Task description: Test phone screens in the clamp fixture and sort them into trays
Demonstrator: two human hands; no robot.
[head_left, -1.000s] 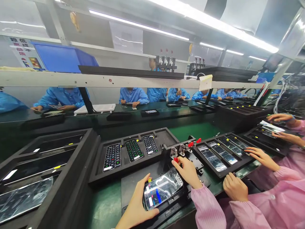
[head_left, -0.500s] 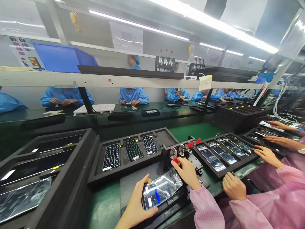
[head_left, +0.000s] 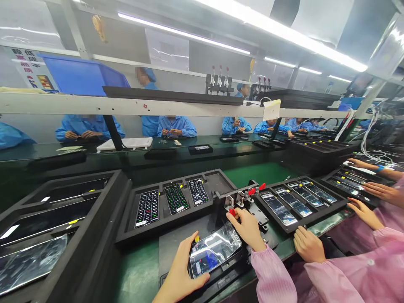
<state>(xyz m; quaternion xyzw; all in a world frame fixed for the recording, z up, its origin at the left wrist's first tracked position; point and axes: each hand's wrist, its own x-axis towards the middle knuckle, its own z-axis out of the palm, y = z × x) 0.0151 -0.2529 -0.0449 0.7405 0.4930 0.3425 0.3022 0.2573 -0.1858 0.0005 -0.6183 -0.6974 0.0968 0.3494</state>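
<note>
The phone screen lies face up in the black fixture at the near edge of the bench. The left hand grips its left edge between thumb and fingers. The right hand, just beyond the screen, pinches the red-tipped clamp lever. The screen looks thin, light, glossy under film and likely fragile; the edges seem the safest hold.

— What lies before you?
— Your left hand and right hand flank the phone in the jig; clamps stand behind it.
— And beside it?
— One tray behind-left, another tray to your right.
</note>
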